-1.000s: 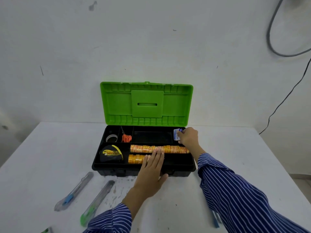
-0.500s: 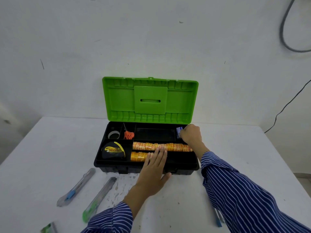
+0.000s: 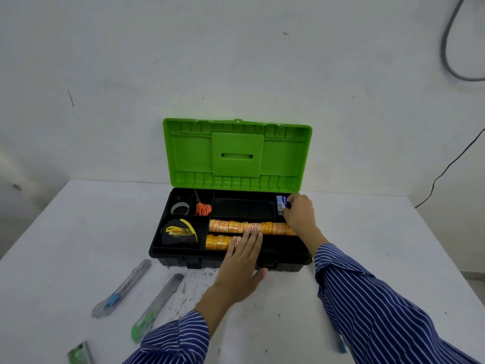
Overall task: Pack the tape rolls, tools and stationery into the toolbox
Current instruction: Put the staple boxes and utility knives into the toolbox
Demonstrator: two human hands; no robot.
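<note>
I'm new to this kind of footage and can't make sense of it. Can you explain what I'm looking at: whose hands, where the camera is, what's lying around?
There is no machine here. A person wears a camera on the head, looking down at their own hands. On the white table stands an open toolbox with a green lid. Its tray holds a tape measure, orange-handled scissors, a grey tape roll and two rows of orange tape rolls. The left hand rests flat on those rolls. The right hand pinches a small blue and white box at the tray's far right corner. Two utility knives still lie on the table.
</note>
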